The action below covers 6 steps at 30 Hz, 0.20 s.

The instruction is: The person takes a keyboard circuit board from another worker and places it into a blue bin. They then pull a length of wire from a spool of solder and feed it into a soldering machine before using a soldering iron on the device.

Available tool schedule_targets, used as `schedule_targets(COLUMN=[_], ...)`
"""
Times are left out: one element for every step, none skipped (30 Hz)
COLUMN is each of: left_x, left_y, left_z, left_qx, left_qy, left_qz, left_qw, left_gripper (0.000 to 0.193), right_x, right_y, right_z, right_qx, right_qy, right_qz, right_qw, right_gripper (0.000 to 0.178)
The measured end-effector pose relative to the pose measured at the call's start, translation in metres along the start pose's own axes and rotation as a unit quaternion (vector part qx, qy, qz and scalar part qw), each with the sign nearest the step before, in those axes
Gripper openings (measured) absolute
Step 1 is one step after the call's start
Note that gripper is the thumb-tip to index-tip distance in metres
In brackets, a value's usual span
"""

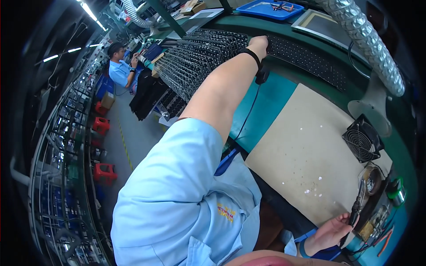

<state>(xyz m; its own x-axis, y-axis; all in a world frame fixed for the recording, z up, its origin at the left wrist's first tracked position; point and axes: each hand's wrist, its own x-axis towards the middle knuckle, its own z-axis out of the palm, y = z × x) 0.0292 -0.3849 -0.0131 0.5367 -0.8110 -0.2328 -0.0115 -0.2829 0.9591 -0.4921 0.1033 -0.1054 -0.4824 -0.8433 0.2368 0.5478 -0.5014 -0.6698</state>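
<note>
My left arm reaches far forward. At its end my left hand (258, 43) is closed at the left end of a long black panel (306, 62) dotted with small pale spots; its fingertips are mostly hidden. A black wrist strap (251, 56) with a cord hangs from that wrist. Beside this hand stands a row of similar black dotted panels (195, 55), packed on edge. At the lower right, my right hand (333, 230) holds a soldering iron (356, 208) by its dark handle, its tip close to a round holder (372, 181).
A beige board (293, 155) with small bright bits lies on the teal mat (262, 106). A black fan (363, 139) and a silver duct (361, 40) stand at the right. A blue tray (270, 9) is at the back. A co-worker (120, 66) sits at the far left.
</note>
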Motion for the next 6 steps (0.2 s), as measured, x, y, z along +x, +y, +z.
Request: schedule_targets(left_x=[-0.011,-0.023,-0.027,-0.029,-0.032,-0.033], left_y=[0.000,-0.001,0.003,0.007,0.010,0.011], left_z=[0.010,0.020,0.017,0.015,0.014,0.009], left_qx=[-0.042,-0.085,-0.129,-0.133,-0.147,-0.160], left_qy=[-0.007,-0.015,-0.013,-0.013,-0.023,-0.032], left_qz=[-0.009,-0.020,-0.024,-0.022,-0.023,-0.022], left_qw=[0.999,0.996,0.991,0.991,0.989,0.986], left_gripper=[0.041,0.041,0.040,0.040,0.043,0.047], right_x=[-0.002,-0.004,-0.003,-0.002,-0.001,-0.001], right_y=[-0.001,-0.002,-0.001,-0.001,-0.002,-0.002], right_z=[-0.004,-0.008,-0.005,-0.003,-0.001,0.003], right_qx=[-0.001,-0.002,0.004,0.004,0.005,0.008], right_qy=[0.002,0.003,-0.001,-0.006,-0.010,-0.013], right_qz=[0.004,0.008,0.015,0.012,0.011,0.012], right_qw=[1.000,1.000,1.000,1.000,1.000,1.000], right_gripper=[0.044,0.044,0.044,0.044,0.043,0.043])
